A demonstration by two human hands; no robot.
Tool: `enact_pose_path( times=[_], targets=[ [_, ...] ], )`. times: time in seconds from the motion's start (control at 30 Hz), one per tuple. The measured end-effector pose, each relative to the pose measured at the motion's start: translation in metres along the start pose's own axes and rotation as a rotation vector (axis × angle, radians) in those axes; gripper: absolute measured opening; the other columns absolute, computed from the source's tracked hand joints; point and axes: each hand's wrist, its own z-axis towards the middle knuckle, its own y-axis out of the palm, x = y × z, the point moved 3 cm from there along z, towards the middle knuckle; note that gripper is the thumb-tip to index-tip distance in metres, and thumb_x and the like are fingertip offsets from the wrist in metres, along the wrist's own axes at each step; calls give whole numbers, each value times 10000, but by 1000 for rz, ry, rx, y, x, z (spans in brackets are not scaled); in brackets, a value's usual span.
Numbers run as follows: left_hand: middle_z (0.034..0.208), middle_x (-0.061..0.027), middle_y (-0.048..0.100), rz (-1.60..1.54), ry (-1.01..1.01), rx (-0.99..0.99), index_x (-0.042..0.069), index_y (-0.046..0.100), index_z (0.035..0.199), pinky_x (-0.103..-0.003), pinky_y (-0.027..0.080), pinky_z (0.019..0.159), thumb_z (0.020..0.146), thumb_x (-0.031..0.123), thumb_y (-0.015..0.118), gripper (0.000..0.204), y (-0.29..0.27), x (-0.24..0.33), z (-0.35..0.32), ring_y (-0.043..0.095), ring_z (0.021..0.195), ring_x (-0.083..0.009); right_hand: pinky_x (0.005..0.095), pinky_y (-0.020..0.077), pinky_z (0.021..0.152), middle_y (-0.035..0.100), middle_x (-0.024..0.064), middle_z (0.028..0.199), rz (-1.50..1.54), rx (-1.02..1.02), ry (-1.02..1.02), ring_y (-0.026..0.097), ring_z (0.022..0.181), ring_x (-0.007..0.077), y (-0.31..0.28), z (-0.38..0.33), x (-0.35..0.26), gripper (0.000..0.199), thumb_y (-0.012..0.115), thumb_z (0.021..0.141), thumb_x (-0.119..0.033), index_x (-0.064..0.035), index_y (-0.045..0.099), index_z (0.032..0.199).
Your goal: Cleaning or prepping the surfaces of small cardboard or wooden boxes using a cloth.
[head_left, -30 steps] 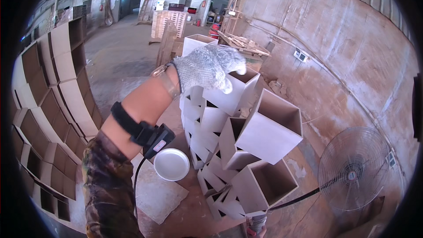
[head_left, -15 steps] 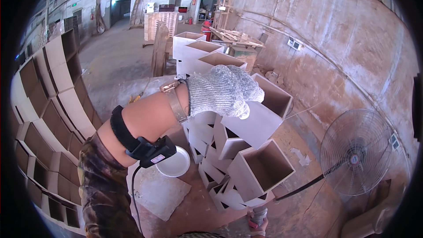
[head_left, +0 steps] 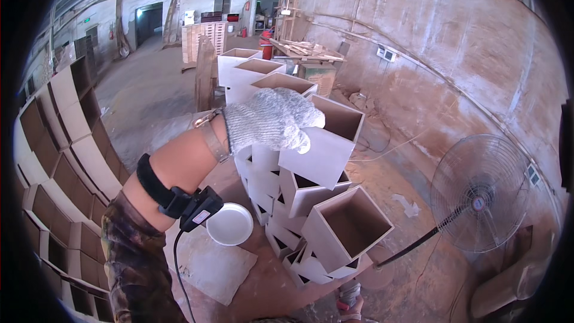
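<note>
White open-topped boxes lie stacked in a tilted heap on the dusty workshop floor, several already piled. The gloved left hand clasps the rim of the topmost box, which looks empty inside, as do the others. The right hand is out of view

a pedestal fan stands by the wall; a white bowl sits on the floor.
</note>
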Motion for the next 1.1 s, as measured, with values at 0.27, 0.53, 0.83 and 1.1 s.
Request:
enact_pose_path(
  times=[0.27,0.53,0.83,1.1],
  targets=[
    [991,-105,638,-19,-144,41,109,622,1046,-390,458,838,772,293,639,330,-6,8,-4,595,967,-287,481,488,825,595,103,1130,15,-79,-173,584,958,296,23,-8,-31,491,400,845,-416,-113,523,1210],
    [971,-144,634,46,-40,55,108,601,1041,-425,481,806,796,261,600,289,-11,39,11,620,918,-295,315,498,673,590,70,871,-355,-383,-672,594,764,183,278,-131,-146,415,559,848,-387,-53,514,1090],
    [908,-141,645,-126,-37,93,126,597,1065,-412,497,755,816,262,569,285,4,24,13,627,869,-314,369,433,776,600,69,967,-1233,-1165,-1705,552,873,227,458,-183,-128,366,659,696,-63,-80,562,1049],
    [980,-140,641,-92,7,44,114,609,1084,-387,500,765,864,303,529,301,12,14,10,620,907,-301,393,387,809,597,31,1001,-1684,-1284,-1826,500,940,288,490,-135,-88,543,566,519,90,-122,600,1018]
  ],
)
